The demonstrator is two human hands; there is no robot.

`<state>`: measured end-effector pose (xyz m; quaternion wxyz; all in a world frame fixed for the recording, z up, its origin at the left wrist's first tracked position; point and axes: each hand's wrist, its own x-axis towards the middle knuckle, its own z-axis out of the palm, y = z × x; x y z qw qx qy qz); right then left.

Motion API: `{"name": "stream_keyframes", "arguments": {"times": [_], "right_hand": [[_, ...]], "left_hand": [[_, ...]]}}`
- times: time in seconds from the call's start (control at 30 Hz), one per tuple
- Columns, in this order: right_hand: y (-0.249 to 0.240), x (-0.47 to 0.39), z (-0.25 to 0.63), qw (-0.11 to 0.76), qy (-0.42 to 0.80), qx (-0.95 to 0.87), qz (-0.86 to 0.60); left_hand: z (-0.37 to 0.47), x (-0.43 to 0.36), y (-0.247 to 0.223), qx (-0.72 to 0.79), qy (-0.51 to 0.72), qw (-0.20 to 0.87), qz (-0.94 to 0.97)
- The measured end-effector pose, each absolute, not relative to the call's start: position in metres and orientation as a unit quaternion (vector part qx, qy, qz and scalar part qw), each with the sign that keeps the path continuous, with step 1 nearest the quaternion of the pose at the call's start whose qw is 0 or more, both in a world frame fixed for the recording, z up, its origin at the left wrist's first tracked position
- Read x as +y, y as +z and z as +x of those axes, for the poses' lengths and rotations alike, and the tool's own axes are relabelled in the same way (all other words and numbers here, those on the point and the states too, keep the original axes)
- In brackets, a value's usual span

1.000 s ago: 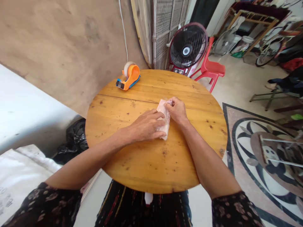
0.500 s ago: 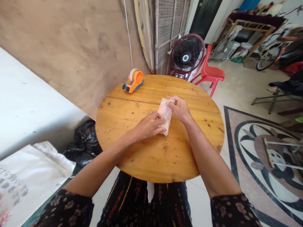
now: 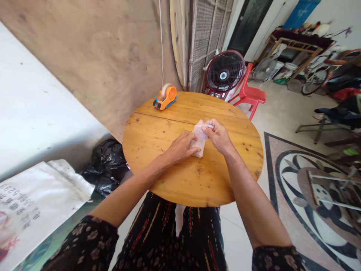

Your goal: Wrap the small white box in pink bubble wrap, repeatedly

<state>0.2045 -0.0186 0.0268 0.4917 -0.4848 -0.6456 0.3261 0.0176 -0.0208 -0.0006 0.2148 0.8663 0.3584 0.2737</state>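
A small packet in translucent, pinkish bubble wrap (image 3: 200, 143) lies on the round wooden table (image 3: 180, 180). My left hand (image 3: 183, 146) rests against its left side, with the fingers stretched out and the thumb across its near end. At the upper right, my right hand (image 3: 218, 135) pinches a loose edge of the wrap between thumb and fingers. What the wrap encloses cannot be made out. An orange tape dispenser (image 3: 169, 96) with a roll of clear tape stands at the table's far left edge, apart from both hands.
Beyond the table stand a dark red fan (image 3: 225, 71) and a red plastic chair (image 3: 251, 92). Brown board (image 3: 113, 56) lines the left side. A black plastic bag (image 3: 108, 162) and a white printed sack (image 3: 47, 192) lie left of the table.
My right hand has drawn the pinched edge slightly right, and the wrap's upper part looks more bunched. My left hand stays on the packet. The camera view has shifted a little.
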Motion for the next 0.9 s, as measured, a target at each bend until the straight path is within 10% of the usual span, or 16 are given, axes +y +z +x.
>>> {"name": "stream_keyframes", "arguments": {"times": [0.9], "right_hand": [[-0.001, -0.099, 0.175, 0.413, 0.171, -0.709, -0.545]], "left_hand": [[0.014, -0.036, -0.008, 0.420, 0.342, 0.277, 0.794]]}}
